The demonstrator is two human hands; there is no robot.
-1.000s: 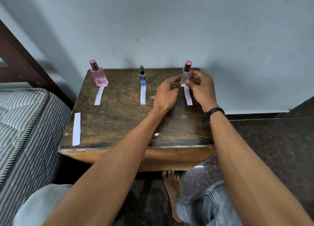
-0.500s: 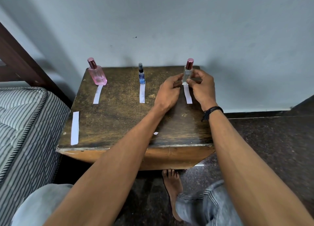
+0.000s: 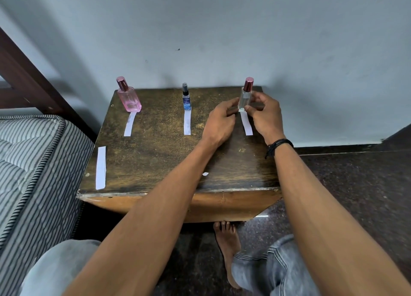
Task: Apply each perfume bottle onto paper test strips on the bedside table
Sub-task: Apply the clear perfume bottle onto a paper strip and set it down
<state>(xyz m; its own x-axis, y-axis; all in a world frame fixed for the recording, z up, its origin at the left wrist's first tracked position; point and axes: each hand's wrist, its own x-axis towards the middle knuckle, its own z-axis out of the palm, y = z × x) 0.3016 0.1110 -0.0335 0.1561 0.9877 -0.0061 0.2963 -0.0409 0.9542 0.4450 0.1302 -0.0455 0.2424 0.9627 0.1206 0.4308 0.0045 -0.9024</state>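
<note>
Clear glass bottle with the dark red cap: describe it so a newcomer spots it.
On the dark wooden bedside table, three bottles line the back edge. The clear glass bottle is rightmost, between left hand and right hand. Only it is colourless, unlike the pink bottle and small blue bottle.

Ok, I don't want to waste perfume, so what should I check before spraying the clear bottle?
1. Cap off the clear bottle: not ok, the maroon cap is on.
2. Grip: ok, the right hand pinches the bottle; whether the left hand touches it, cannot tell.
3. Test strip ready: ok, it lies flat and uncovered before the bottle.
4. Nozzle direction: cannot tell, hidden under the cap.
5. Neighbours: ok, the pink bottle and blue bottle stand upright, away from both hands.
</note>
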